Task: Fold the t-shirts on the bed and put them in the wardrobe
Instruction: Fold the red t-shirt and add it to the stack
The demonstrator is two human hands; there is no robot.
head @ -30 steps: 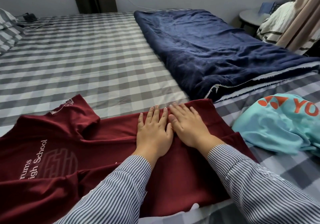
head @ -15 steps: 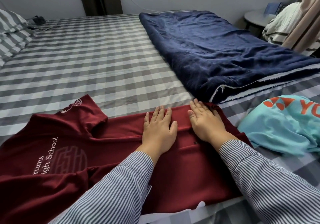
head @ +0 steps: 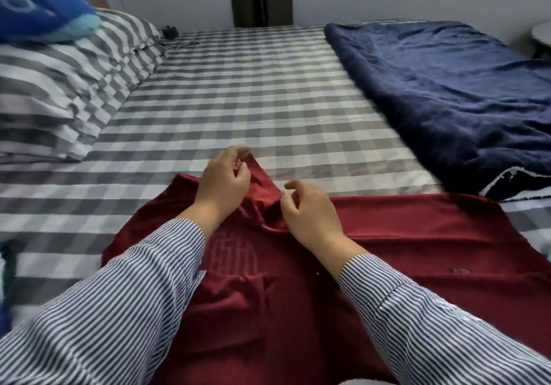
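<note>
Left grip: the left hand [head: 222, 183] is pinching a raised point of the red t-shirt [head: 402, 235] between thumb and curled fingers — the sleeve end, by the look of it.
Right grip: the right hand [head: 310, 210] is hanging just above the bunched cloth, fingers loosely curled; whether it is holding any fabric is not showing.
T-shirt: it is lying spread on the near part of the bed [head: 238, 92], its pale print showing between the two striped sleeves [head: 119, 310].
Around: a striped pillow [head: 59, 86] is lying far left with a blue plush toy [head: 38, 14] on it — a navy blanket [head: 447, 86] is lying along the right.
</note>
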